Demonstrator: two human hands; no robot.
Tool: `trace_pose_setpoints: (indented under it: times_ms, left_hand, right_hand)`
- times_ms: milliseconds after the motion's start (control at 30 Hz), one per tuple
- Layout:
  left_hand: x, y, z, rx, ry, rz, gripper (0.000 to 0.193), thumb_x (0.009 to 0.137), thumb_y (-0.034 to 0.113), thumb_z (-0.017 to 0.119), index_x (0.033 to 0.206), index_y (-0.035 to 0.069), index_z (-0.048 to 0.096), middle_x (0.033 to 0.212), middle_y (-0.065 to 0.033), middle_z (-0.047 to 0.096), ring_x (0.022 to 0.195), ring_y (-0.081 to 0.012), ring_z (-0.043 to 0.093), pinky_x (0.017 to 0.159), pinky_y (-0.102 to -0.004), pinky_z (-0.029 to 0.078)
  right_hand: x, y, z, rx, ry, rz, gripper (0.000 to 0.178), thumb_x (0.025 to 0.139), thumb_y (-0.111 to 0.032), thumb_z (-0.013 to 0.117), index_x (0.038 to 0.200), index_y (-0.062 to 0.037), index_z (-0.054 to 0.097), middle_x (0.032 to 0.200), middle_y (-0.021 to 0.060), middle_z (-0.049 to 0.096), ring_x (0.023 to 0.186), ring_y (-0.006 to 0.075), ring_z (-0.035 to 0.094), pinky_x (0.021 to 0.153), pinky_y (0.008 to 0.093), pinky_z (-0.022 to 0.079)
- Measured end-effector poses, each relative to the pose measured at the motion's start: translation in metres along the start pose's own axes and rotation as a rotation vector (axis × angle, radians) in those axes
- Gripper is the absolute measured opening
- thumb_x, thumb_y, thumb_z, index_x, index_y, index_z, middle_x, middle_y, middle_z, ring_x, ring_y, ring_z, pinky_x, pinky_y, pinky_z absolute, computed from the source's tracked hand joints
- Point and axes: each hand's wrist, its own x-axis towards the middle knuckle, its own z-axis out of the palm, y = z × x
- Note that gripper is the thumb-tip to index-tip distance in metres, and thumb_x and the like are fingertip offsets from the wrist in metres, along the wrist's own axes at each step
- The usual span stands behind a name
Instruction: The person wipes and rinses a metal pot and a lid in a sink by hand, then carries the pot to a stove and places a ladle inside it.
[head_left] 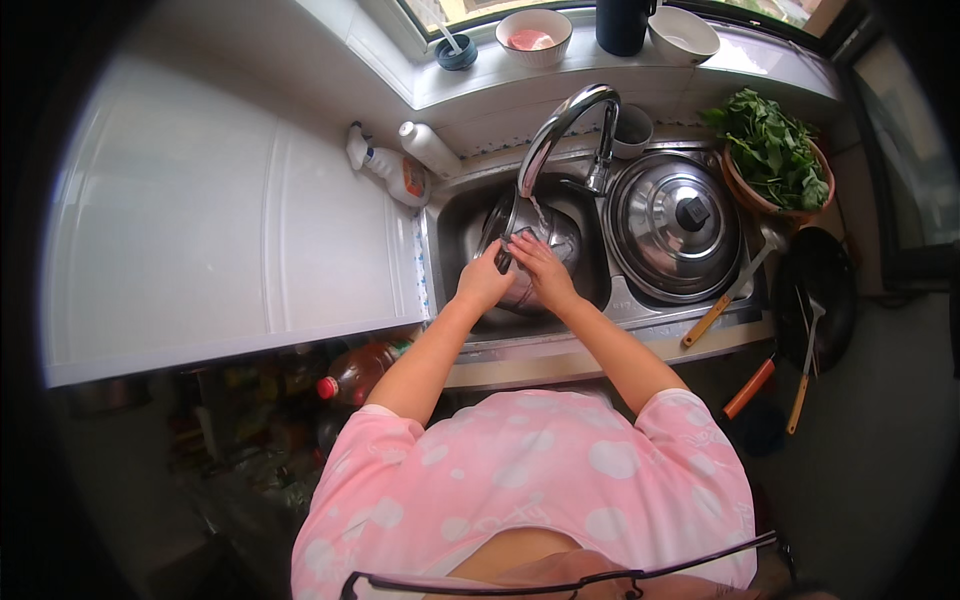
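Left of the hands sits an orange-labelled spray bottle.

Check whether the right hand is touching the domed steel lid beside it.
Apart. The head view shows a strip of the sink basin between the right hand and the near edge of the domed steel lid.

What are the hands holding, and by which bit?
A shiny metal pot, its black handle in the left hand. What the right hand holds is unclear.
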Motion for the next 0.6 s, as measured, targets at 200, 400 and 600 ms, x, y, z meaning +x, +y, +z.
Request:
trace_pose_setpoints:
  times_ms: [200, 400, 600]
  left_hand:
    - [0.004, 0.005, 0.0, 0.049, 0.02, -0.002, 0.056, 0.068, 0.022, 0.06, 0.121, 0.009, 0.046, 0.092, -0.0209, 0.061, 0.087, -0.0376, 0.058, 0.076, -0.0415, 0.047]
    - [0.003, 0.008, -0.004, 0.017, -0.03, -0.023, 0.052, 0.068, 0.021, 0.06, 0.117, 0.01, 0.049, 0.092, -0.0205, 0.062, 0.086, -0.0382, 0.058, 0.076, -0.0421, 0.047]
    - [0.004, 0.004, -0.002, 0.037, -0.034, -0.035, 0.057, 0.066, 0.023, 0.059, 0.119, 0.005, 0.048, 0.089, -0.022, 0.062, 0.085, -0.0369, 0.059, 0.075, -0.0393, 0.047]
  right_hand:
    - [0.02, -0.002, -0.005, -0.099, 0.108, 0.092, 0.045, 0.078, 0.001, 0.047, 0.12, -0.0146, 0.053, 0.13, 0.0111, 0.044, 0.123, 0.029, 0.039, 0.102, 0.0445, 0.029]
    - [0.009, -0.01, 0.003, -0.062, 0.038, -0.015, 0.046, 0.078, 0.001, 0.046, 0.121, -0.0135, 0.051, 0.129, 0.012, 0.043, 0.123, 0.0301, 0.038, 0.102, 0.0461, 0.028]
    - [0.005, -0.013, -0.008, -0.08, 0.036, -0.038, 0.043, 0.077, -0.001, 0.048, 0.119, -0.012, 0.052, 0.128, 0.0114, 0.046, 0.122, 0.031, 0.04, 0.101, 0.0449, 0.031]
